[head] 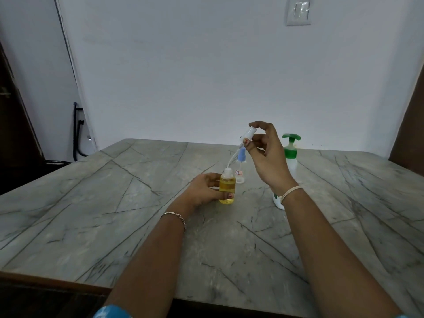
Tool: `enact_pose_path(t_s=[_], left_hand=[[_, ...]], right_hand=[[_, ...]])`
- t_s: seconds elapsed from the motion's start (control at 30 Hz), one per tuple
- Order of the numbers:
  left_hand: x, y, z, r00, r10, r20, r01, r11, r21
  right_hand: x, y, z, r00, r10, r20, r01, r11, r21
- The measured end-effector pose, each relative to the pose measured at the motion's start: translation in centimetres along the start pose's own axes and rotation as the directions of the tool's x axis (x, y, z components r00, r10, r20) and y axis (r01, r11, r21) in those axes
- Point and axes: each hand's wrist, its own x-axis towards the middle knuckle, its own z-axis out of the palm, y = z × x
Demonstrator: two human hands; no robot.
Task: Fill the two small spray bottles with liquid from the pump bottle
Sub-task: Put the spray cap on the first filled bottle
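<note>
My left hand (204, 191) grips a small clear spray bottle (227, 188) full of yellow liquid, standing upright on the grey marble table (114, 203). My right hand (263, 154) pinches its white spray head (247, 133) above and to the right; the thin white dip tube curves down into the bottle's open neck. Just behind stands a second small clear bottle (240, 173) with a blue spray top, which looks empty. The pump bottle (291, 154), white with a green pump, stands at the right, partly hidden by my right wrist.
A white wall rises right behind the table's far edge. The table's near edge runs along the bottom of the view. Dark cables hang by the wall at the left, beside a dark door.
</note>
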Motion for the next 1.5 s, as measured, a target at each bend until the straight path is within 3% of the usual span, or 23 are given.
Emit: enact_pose_path(t_s=[0.57, 0.97, 1.5], left_hand=[[0.1, -0.4, -0.1, 1.0, -0.001, -0.005, 0.001, 0.998, -0.056], [-0.2, 0.0, 0.3, 1.0, 0.018, -0.023, -0.019, 0.997, -0.072], [-0.6, 0.7, 0.9, 0.997, 0.047, -0.062, -0.048, 0.999, -0.015]], right_hand=[[-0.1, -0.1, 0.4, 0.996, -0.085, 0.017, 0.086, 0.994, -0.066], [-1.3, 2.7, 1.4, 0.951, 0.065, 0.302, 0.01, 0.97, -0.243], [-1.3, 3.2, 1.5, 0.939, 0.175, 0.296, -0.141, 0.981, -0.134]])
